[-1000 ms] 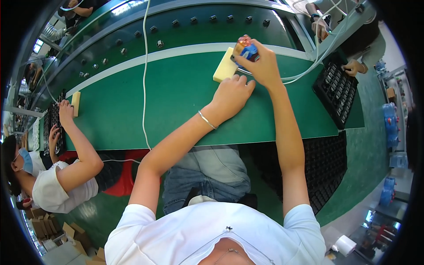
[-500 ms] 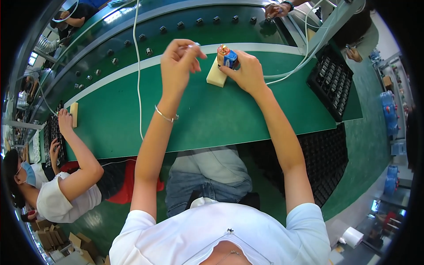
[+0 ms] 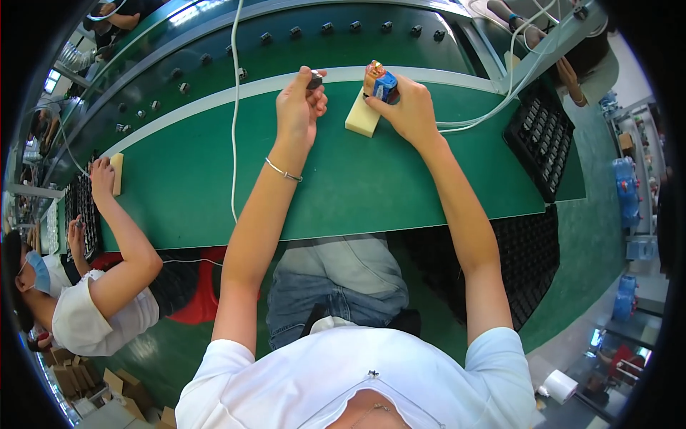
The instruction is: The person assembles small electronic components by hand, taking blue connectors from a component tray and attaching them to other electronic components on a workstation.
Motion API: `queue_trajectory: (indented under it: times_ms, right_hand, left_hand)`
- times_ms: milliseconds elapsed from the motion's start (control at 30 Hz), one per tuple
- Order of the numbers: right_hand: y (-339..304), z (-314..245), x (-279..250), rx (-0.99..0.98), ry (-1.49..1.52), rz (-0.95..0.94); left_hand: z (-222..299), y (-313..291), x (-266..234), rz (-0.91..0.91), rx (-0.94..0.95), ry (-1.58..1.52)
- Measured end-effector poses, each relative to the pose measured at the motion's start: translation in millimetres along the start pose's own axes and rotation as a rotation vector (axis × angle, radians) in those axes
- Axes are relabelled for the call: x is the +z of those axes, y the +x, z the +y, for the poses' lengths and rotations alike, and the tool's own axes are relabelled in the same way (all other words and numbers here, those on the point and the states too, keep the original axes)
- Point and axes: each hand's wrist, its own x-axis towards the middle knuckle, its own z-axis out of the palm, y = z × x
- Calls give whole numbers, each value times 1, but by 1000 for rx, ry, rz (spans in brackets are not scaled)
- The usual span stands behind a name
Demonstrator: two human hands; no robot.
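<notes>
My left hand [image 3: 301, 109] is raised over the far edge of the green table. Its thumb and fingers pinch a small dark part [image 3: 314, 80]. To its right, my right hand [image 3: 409, 113] is closed around a small blue-and-copper block [image 3: 384, 85] with shiny metal on top, which looks like a box-shaped battery. That block sits at the far end of a cream foam-like block [image 3: 364, 117] on the table. My right fingers partly hide the blue side.
A conveyor belt [image 3: 314, 51] beyond the table carries several small dark parts. A white cable [image 3: 235, 143] hangs left of my left hand. A black tray [image 3: 539, 139] of parts stands at the right. Co-workers' hands [image 3: 102, 175] show at left and far right.
My left hand has turned and now shows a dark part in its pinch. My right hand keeps the blue-and-copper block. A co-worker's hand has drawn back from the belt at far right.
</notes>
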Motion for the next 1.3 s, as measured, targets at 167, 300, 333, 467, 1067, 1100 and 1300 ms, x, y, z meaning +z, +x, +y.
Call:
queue_trajectory:
  times_ms: [167,300,333,467,1067,1100,1300]
  right_hand:
    - [53,23,18,-22,39,76]
    - [100,53,32,45,-114,73]
    - [106,63,37,92,-167,65]
    - [120,69,50,157,-330,19]
    - [16,-18,-21,397,957,-203]
    - [13,-16,-19,391,956,-204]
    - [6,-15,-16,396,1035,-243]
  left_hand:
    - [-8,0,1,-1,59,154]
    - [-7,4,-3,-65,52,204]
    - [-10,5,-2,-96,1,175]
    - [1,-3,0,-220,-91,150]
    - [7,-20,26,-311,161,462]
    - [7,-21,27,-312,150,462]
    - [9,-23,23,-339,50,386]
